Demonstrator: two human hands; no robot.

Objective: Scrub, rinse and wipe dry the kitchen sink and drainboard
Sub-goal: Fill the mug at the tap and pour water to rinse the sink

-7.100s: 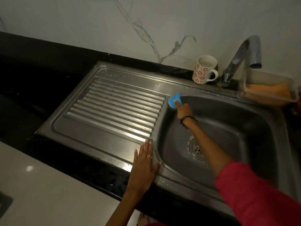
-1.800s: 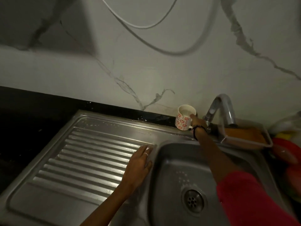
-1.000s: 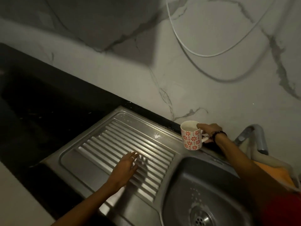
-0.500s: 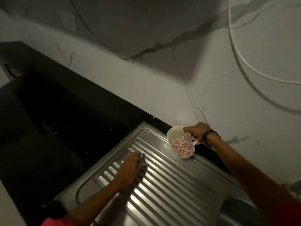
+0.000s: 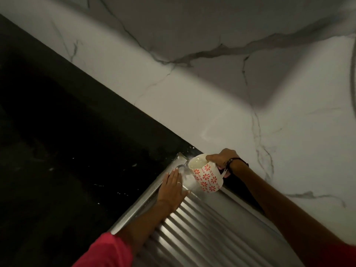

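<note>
**Rinse water going onto the drainboard's far corner**

Nearest the viewer, two red sleeves (image 5: pixel 107 251) are reaching in over the drainboard (image 5: pixel 202 224), a stainless steel sheet pressed into long parallel ridges with a raised rim. The left hand (image 5: pixel 172 187) is lying flat on the steel near the far corner, its fingers (image 5: pixel 173 175) straight and together, holding nothing. Just beside them, the right hand (image 5: pixel 221 160) is gripping the mug (image 5: pixel 207 175), a glossy white cylinder printed with red flowers, its fingers curled round the handle and rim. The mug is tilting toward the left fingers, and water is splashing onto the corner between them. Judging by this, the rinse is underway; wiping dry is still to come, and the sink basin is out of view. Beyond the fingers, the black table (image 5: pixel 67 141) is speckled with droplets, and a veined marble wall (image 5: pixel 212 93) is rising behind.
</note>
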